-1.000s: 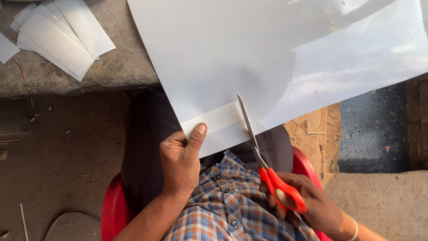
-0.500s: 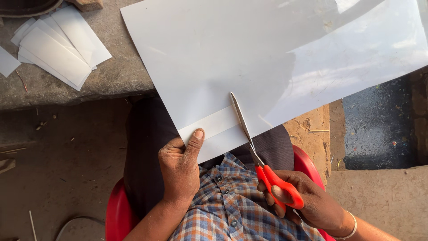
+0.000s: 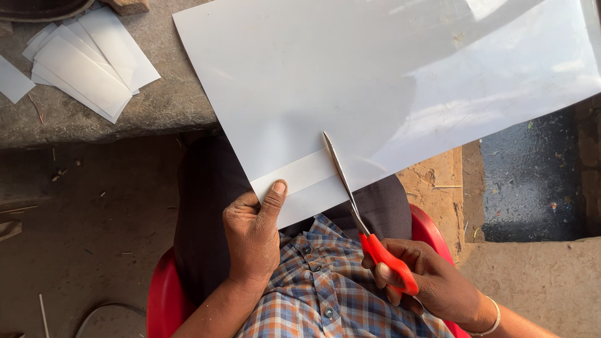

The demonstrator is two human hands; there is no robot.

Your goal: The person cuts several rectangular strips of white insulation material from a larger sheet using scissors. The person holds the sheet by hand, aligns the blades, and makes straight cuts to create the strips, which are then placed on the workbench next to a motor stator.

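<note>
A rough concrete ledge point(image 3: 156, 112) runs across the top of the view above a dirt floor point(image 3: 81, 219), and a person sits on a red plastic chair point(image 3: 164, 294) with a large white sheet point(image 3: 388, 81) spread from the ledge down over their lap. The sheet's long axis runs from lower left to upper right, its near edge lying across dark trousers point(image 3: 206, 206). The left hand point(image 3: 253, 235) pinches the sheet's near corner, thumb on top pointing up the sheet, fingers curled beneath and out of sight. The right hand point(image 3: 432, 281) grips the orange handles of a pair of scissors point(image 3: 357, 213), fingers closed through the loops. The scissors point up and slightly left, away from the body, long axis nearly crossing the sheet's near edge; the blades lie almost together in the cut (how far they gape cannot be told). A narrow strip along the near edge shows to the left of the blades. On the ledge at upper left lies a stack of cut white strips point(image 3: 87, 69), well apart from both hands. A checked shirt point(image 3: 325, 288) fills the space between the wrists.
</note>
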